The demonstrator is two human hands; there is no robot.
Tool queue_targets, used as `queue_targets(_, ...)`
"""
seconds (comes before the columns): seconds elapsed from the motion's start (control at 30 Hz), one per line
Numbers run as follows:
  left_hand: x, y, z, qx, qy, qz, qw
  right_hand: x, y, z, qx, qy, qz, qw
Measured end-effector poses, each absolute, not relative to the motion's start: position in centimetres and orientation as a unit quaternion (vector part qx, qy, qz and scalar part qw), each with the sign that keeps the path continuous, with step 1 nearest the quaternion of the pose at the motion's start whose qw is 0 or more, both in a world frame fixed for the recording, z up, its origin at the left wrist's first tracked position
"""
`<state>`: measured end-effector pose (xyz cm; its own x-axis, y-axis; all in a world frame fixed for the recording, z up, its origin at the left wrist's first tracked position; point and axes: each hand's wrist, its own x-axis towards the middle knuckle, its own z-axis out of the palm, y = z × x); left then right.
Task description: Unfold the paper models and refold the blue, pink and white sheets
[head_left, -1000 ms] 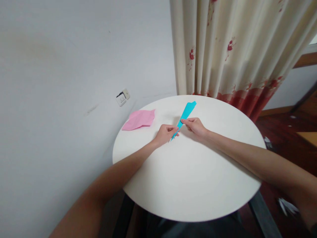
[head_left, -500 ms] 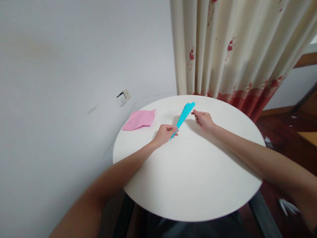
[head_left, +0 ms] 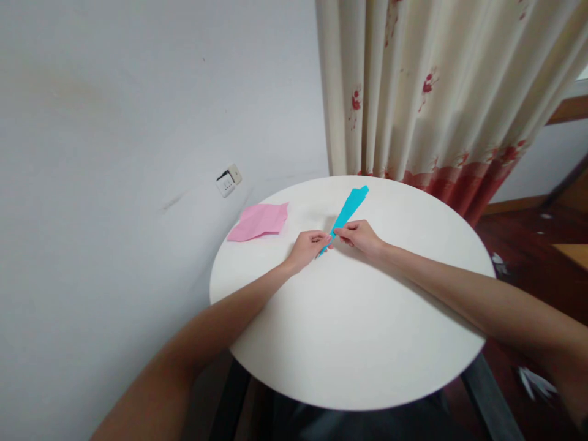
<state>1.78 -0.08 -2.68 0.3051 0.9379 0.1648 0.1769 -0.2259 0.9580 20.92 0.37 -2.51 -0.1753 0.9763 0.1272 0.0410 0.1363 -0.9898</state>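
A blue folded sheet of paper [head_left: 350,206], narrow at the near end and wider at the far end, slants over the round white table [head_left: 353,343]. Near its narrow end, my left hand [head_left: 309,250] pinches it between thumb and fingers. My right hand [head_left: 361,236] is closed on the paper's right edge, just above the left fingertips. The fingers cover part of the lower folds. On the table's left side lies a creased pink sheet of paper [head_left: 260,221], apart from both hands.
A white wall [head_left: 138,110] with a socket [head_left: 225,184] borders the table on the left. Behind it hangs a cream curtain [head_left: 390,92] with red patterns. White objects [head_left: 536,384] lie on the dark floor at the right.
My right hand has come down and left from near the paper's wide end and now grips the paper beside my left hand. The blue paper's far end has shifted slightly right.
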Motion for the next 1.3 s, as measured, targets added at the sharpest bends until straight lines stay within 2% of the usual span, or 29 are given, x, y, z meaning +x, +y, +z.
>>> queue_targets(0.17,1.9,-0.1,-3.1,0.679,0.395,0.445,0.43,21.0,0.5,-2.5,-0.456,-0.581,0.477,0.477)
queue_targets(0.37,2.0,-0.1,-3.5,0.723,0.417,0.432,0.341,20.7,0.2,-2.6,-0.446,-0.589,0.479,0.473)
queue_targets(0.53,2.0,0.1,-3.5,0.729,0.42,0.434,0.323,20.6,0.2,-2.6,-0.431,-0.598,0.475,0.481)
queue_targets(0.87,2.0,-0.4,-2.2,0.718,0.444,0.389,0.369,20.8,0.5,-2.4,-0.423,-0.642,0.414,0.488)
queue_targets(1.3,2.0,-0.6,-1.9,0.692,0.436,0.384,0.428,20.8,0.7,-2.4,-0.432,-0.647,0.408,0.477)
